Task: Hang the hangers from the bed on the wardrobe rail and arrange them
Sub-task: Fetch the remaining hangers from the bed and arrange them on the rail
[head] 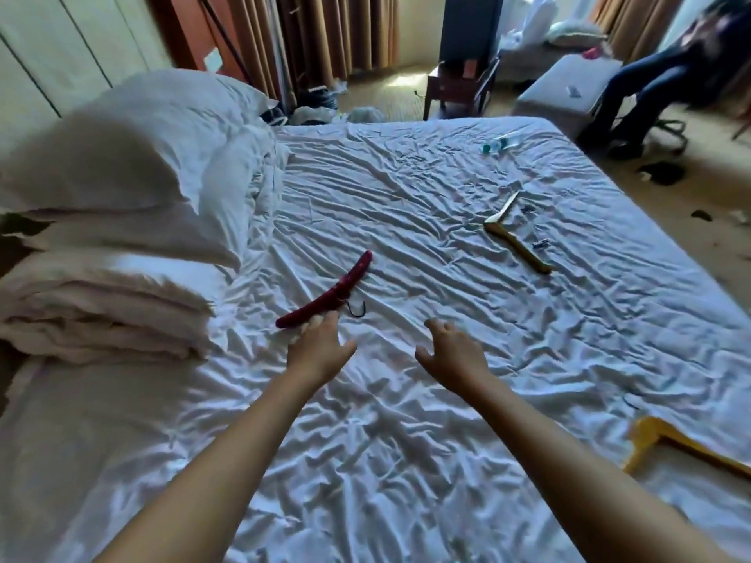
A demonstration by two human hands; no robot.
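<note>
Both arms reach over the wrinkled white bed (406, 461). The left hand (319, 349), fingers spread, has its fingertips at the near end of the red padded hanger (329, 296); actual contact is hard to judge. The right hand (451, 353) hovers empty with fingers loosely spread. A wooden hanger (514, 233) lies far right. A yellow hanger (682, 449) is cut off at the right edge.

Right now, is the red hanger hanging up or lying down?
Lying down. The red hanger rests flat on the bed, its hook on the sheet, with the left hand reaching it.
</note>
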